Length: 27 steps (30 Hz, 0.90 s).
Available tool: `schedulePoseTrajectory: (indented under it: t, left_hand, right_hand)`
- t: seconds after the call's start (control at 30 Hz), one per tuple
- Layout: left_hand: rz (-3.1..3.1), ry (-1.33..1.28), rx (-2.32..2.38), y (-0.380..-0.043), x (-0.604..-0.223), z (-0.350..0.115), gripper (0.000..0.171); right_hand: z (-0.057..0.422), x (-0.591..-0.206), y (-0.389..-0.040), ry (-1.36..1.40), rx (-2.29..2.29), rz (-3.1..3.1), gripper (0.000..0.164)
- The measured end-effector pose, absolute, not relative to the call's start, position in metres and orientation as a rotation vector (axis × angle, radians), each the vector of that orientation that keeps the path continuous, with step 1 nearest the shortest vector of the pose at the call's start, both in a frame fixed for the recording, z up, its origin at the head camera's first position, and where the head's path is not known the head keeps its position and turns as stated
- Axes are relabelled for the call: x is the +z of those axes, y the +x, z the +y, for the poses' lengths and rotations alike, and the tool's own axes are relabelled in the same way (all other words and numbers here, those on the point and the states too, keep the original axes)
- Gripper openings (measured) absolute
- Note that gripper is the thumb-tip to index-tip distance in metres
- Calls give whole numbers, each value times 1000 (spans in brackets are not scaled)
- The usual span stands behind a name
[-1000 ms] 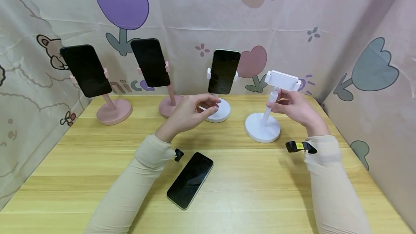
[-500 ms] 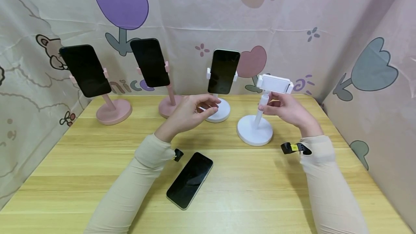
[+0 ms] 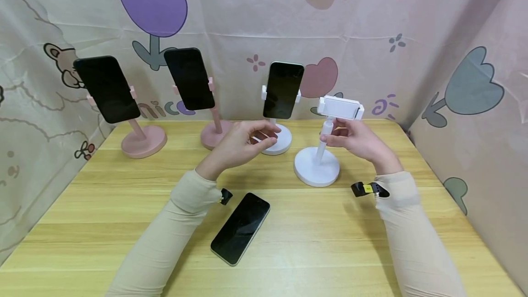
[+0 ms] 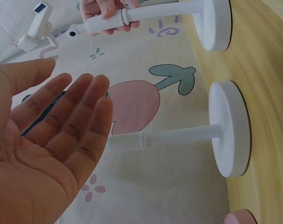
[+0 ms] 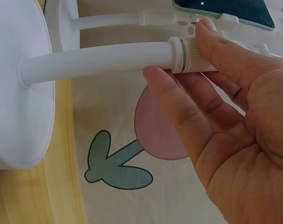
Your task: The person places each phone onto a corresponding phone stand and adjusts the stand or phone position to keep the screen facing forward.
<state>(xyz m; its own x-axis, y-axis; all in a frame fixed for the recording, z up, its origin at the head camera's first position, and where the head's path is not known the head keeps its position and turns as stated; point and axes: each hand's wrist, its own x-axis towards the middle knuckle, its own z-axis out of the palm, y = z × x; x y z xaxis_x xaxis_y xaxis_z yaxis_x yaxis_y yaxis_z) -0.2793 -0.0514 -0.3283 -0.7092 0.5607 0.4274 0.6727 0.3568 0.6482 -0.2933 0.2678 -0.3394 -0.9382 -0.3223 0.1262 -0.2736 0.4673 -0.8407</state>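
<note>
My right hand (image 3: 352,139) grips the upper stem of a white phone stand (image 3: 316,167), thumb on one side and fingers on the other. Its clamp (image 3: 340,107) carries no phone and lies sideways. My left hand (image 3: 241,146) hovers with relaxed fingers and an empty palm, in front of a second white stand (image 3: 280,140) that holds a black-screened phone (image 3: 283,90). In the left wrist view that stand's stem (image 4: 178,135) passes just beyond the fingertips. On the table below my left hand lies a loose phone (image 3: 241,229), screen up and slanted.
Two pink stands (image 3: 143,142) with upright phones (image 3: 108,90) stand at the left back of the wooden table (image 3: 321,242). A patterned cloth (image 3: 231,8) hangs behind the table and along its sides.
My right hand has shifted the empty white stand to the left and slightly toward me, closer to the other white stand. My left hand and the loose phone have stayed in place.
</note>
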Motion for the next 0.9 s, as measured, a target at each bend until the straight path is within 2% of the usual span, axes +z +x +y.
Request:
schedulePoseTrajectory:
  t: [0.3, 0.6, 0.9]
  left_hand:
    - [-2465, -1161, -1281, -280, -330, -51, 20]
    - [-2505, -1175, -1261, -280, -331, -50, 20]
    - [-2534, -1173, -1250, -279, -331, -50, 22]
  right_hand:
    - [242, -317, -271, -598, -1471, 2668, 35]
    - [236, -318, -271, -623, -1471, 2675, 42]
    - [228, -319, -271, -655, -1491, 2656, 38]
